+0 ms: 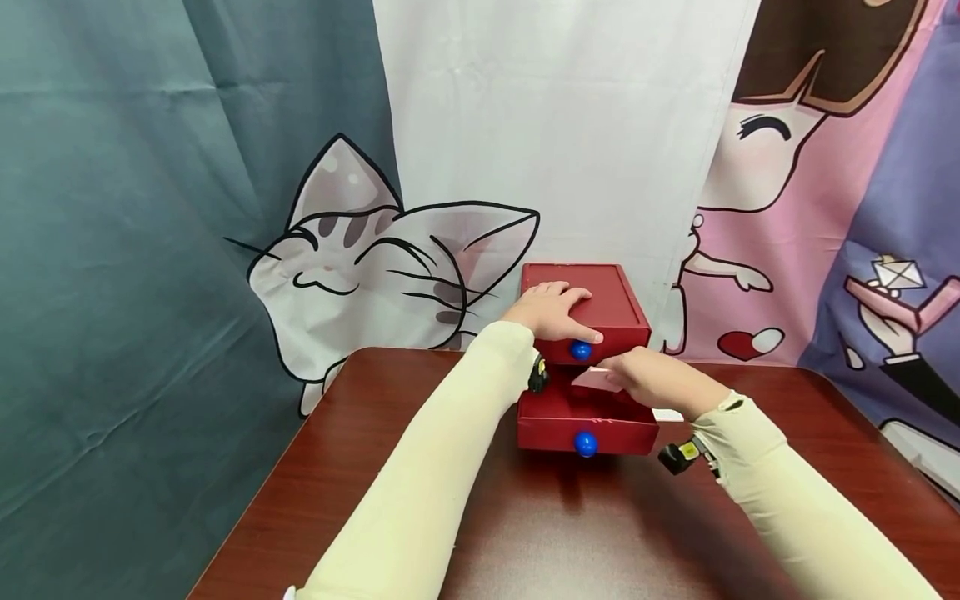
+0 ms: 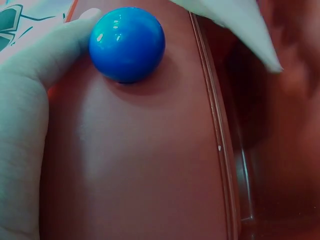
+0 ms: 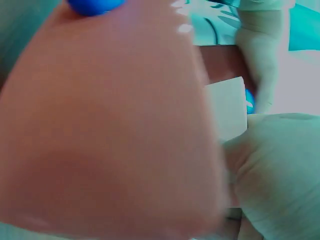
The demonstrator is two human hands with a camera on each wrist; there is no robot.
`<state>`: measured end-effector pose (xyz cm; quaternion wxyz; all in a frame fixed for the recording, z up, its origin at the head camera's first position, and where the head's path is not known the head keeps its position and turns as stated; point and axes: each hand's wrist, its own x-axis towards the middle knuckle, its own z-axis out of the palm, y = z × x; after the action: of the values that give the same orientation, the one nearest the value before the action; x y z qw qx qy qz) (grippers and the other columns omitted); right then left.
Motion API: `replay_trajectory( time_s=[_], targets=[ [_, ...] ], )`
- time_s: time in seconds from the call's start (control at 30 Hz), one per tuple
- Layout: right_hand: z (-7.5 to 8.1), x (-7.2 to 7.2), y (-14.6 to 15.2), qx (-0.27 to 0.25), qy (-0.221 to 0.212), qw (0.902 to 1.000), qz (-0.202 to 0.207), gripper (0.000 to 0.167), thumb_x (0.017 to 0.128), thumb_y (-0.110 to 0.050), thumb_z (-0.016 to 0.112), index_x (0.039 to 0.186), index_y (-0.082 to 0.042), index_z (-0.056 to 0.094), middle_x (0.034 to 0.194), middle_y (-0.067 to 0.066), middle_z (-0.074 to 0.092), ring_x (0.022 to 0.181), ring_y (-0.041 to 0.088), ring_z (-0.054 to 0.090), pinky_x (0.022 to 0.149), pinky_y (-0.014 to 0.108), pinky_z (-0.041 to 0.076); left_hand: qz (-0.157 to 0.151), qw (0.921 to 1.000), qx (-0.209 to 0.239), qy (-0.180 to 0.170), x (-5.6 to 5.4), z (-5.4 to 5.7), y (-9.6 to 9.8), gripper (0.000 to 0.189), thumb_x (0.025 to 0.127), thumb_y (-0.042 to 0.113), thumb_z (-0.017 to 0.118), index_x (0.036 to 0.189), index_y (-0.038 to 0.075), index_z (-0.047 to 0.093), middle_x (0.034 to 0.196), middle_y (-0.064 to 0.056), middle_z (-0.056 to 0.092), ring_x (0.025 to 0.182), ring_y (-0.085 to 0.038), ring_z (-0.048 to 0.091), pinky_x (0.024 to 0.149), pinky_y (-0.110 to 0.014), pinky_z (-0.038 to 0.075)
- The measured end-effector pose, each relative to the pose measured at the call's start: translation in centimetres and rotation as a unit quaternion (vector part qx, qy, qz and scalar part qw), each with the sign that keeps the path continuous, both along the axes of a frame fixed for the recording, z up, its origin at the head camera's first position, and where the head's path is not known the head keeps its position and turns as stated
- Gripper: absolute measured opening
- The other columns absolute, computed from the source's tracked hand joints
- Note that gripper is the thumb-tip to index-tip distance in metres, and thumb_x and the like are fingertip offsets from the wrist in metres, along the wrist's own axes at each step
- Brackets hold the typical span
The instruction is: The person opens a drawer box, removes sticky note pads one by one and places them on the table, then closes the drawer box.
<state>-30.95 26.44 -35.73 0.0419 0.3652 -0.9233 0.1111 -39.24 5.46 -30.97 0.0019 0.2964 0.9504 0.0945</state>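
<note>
A red two-drawer box [image 1: 600, 300] stands at the back of the table, its lower drawer [image 1: 555, 434] pulled out. My left hand [image 1: 551, 310] rests on the box top with fingers spread. Its thumb reaches down the upper drawer's front beside the blue knob [image 2: 127, 45]. Over the open drawer, my right hand [image 1: 648, 377] pinches a pale, flat card [image 1: 597, 379]. That same card [image 3: 227, 107] shows as a plain white piece beside the right hand [image 3: 280, 170] in the right wrist view. Another blue knob [image 1: 586, 443] sits on the lower drawer's front.
The brown wooden table [image 1: 405, 417] reaches back to a printed cartoon curtain [image 1: 562, 125]. A small white flat thing [image 1: 667, 415] shows just right of the open drawer, partly behind the right hand.
</note>
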Motion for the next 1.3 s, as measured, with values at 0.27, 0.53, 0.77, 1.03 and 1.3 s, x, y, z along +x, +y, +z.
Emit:
replay_trajectory(
  time_s=[0.27,0.53,0.77,1.03,1.3],
  targets=[
    [1.5,1.8,2.5,-0.072,0.056,0.9955,-0.026,0.028,0.096,0.000,0.064,0.119,-0.015,0.072,0.089,-0.006,0.071,0.080,0.012,0.066,0.073,0.038,0.057,-0.001,1.0000,0.001,-0.003,0.0,0.0,0.1,0.084,0.085,0.074,0.058,0.156,0.035,0.036,0.163,-0.002,0.029,0.149,-0.022,0.024,0.123,-0.045,0.019],
    [-1.7,4.4,6.8,-0.172,0.213,0.9614,-0.028,0.055,0.082,0.014,0.072,0.127,-0.016,0.072,0.112,0.001,0.075,0.094,0.000,0.065,0.084,0.009,0.045,0.001,1.0000,-0.007,-0.006,0.1,-0.3,0.3,0.084,0.086,0.074,0.058,0.157,0.035,0.034,0.163,-0.001,0.028,0.149,-0.022,0.024,0.123,-0.044,0.020],
    [-5.9,4.5,9.8,-0.186,0.242,0.9489,-0.083,0.057,0.076,0.016,0.074,0.126,-0.011,0.072,0.111,0.011,0.075,0.106,-0.010,0.060,0.096,-0.001,0.031,0.001,0.9998,-0.016,0.008,0.0,0.3,0.3,0.084,0.086,0.074,0.057,0.157,0.034,0.034,0.163,-0.002,0.029,0.148,-0.022,0.025,0.123,-0.042,0.018],
    [-10.5,4.5,10.9,-0.107,0.179,0.9729,-0.100,0.059,0.076,0.016,0.070,0.129,-0.010,0.068,0.118,0.014,0.072,0.102,0.034,0.070,0.099,0.005,0.036,0.002,0.9999,-0.015,-0.001,-0.2,0.2,0.3,0.084,0.086,0.074,0.057,0.157,0.035,0.034,0.163,-0.001,0.028,0.149,-0.022,0.024,0.123,-0.042,0.018],
    [-13.0,5.1,10.2,-0.024,0.143,0.9856,-0.086,0.049,0.077,0.016,0.067,0.122,-0.002,0.070,0.114,0.012,0.072,0.100,0.032,0.071,0.086,0.050,0.056,0.001,0.9999,-0.011,0.002,0.0,0.2,0.2,0.084,0.086,0.073,0.058,0.157,0.034,0.034,0.163,-0.002,0.028,0.148,-0.022,0.025,0.123,-0.043,0.019]
  ],
)
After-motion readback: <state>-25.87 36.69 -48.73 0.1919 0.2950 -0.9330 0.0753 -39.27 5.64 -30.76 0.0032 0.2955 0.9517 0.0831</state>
